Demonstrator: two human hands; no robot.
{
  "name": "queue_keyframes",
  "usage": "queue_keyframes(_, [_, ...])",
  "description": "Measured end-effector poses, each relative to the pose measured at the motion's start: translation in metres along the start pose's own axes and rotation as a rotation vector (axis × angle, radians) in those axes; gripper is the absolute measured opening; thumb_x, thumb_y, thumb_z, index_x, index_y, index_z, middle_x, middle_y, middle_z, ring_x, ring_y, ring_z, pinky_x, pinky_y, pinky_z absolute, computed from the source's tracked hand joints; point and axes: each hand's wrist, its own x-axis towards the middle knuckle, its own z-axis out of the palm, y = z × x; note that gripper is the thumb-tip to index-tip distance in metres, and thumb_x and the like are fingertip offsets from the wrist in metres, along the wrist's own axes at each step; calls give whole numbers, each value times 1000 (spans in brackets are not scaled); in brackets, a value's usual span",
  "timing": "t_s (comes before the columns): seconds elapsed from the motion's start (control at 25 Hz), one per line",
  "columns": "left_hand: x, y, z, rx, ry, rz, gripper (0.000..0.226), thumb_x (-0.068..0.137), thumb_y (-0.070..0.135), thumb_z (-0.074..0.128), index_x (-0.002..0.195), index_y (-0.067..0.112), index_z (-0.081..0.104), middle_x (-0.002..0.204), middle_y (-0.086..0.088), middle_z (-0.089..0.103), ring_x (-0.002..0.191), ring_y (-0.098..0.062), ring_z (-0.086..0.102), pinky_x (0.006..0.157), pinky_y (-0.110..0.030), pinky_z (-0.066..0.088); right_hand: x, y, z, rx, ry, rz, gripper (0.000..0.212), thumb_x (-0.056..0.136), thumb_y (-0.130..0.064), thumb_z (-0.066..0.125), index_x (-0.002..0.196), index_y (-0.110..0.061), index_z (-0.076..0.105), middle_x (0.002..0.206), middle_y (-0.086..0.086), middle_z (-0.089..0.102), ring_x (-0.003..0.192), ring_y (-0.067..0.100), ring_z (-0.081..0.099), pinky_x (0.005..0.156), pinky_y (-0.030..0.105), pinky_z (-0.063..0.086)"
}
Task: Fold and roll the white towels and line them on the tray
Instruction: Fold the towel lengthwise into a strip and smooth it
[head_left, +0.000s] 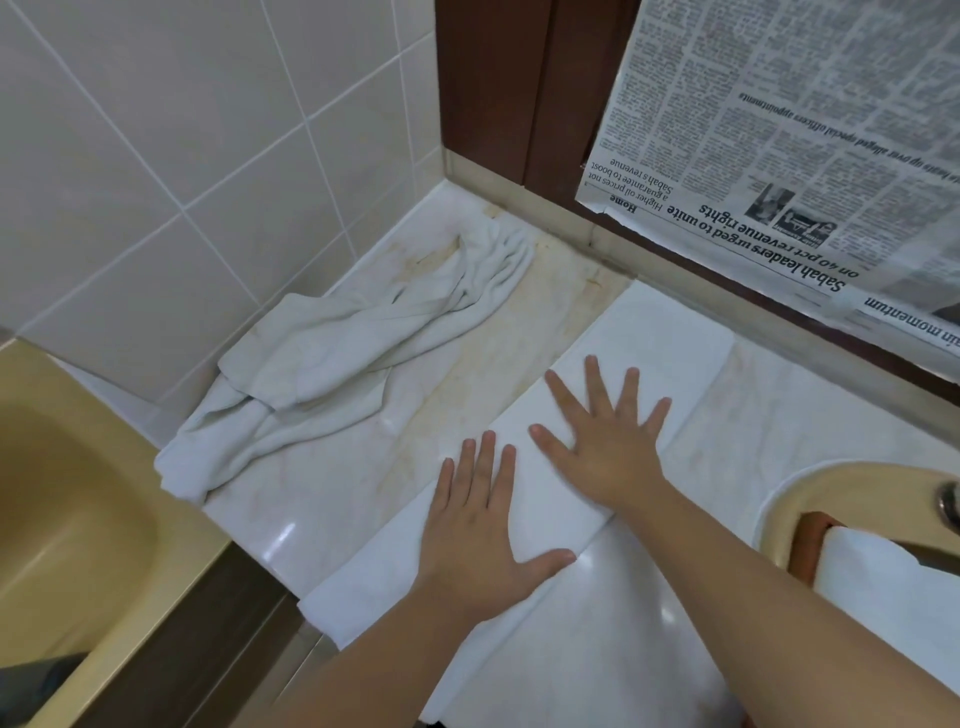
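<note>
Left hand (483, 525) flat and open, fingers straight, pressing the near part of a folded white towel (639, 348). Right hand (605, 436) likewise spread flat, palm down, just beyond the left, on the middle of the same long strip. Towel lying diagonally across the marble tabletop (332, 478), smoothed, not yet rolled. Probably the folding step, flattening before the roll. Next: curling fingers round one short end and rolling tightly along the strip, edges kept even. Crumpled second towel (332, 353) waiting by the tiled wall. Tray (805, 545) at lower right, a white towel already in it.
</note>
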Motion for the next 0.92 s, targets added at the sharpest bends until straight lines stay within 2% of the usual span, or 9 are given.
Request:
queue_keyframes(0.16, [-13, 4, 7, -2, -12, 89, 112, 84, 96, 22, 161, 27, -23, 164, 3, -41, 151, -19, -38, 127, -49, -8, 18, 31, -13, -23, 19, -45, 75, 84, -94, 3, 149, -65, -20, 168, -13, -27, 154, 40, -24, 115, 75, -10])
queue_keyframes(0.48, [-26, 14, 11, 44, -70, 137, 115, 82, 98, 22, 159, 29, -28, 161, 2, -45, 148, -19, -43, 127, -52, -8, 54, 72, -36, -61, -11, -47, 72, 86, -91, 3, 150, -65, -17, 170, -11, -23, 156, 38, -21, 117, 74, -10])
queue_keyframes(0.64, [-19, 17, 12, 49, -46, 131, 118, 80, 99, 23, 159, 27, -27, 162, 2, -44, 149, -19, -41, 128, -52, -6, 26, 31, -24, 22, 86, -2, 70, 98, -74, 6, 158, -48, -17, 170, -5, -25, 155, 38, -24, 117, 76, -6])
queue_keyframes(0.76, [-17, 17, 15, 46, -30, 133, 117, 80, 99, 22, 160, 27, -25, 164, 1, -41, 151, -20, -38, 128, -52, -5, -13, -5, 4, 49, 33, 16, 73, 96, -80, 4, 155, -49, -26, 166, -5, -33, 152, 39, -29, 116, 75, -11])
queue_keyframes(0.92, [-15, 18, 17, 25, -20, 153, 114, 82, 97, 24, 162, 28, -21, 165, 2, -39, 152, -19, -36, 128, -52, -5, -15, 5, 12, 11, 25, 29, 79, 88, -89, 2, 153, -52, -28, 166, -5, -35, 152, 41, -30, 115, 75, -12])
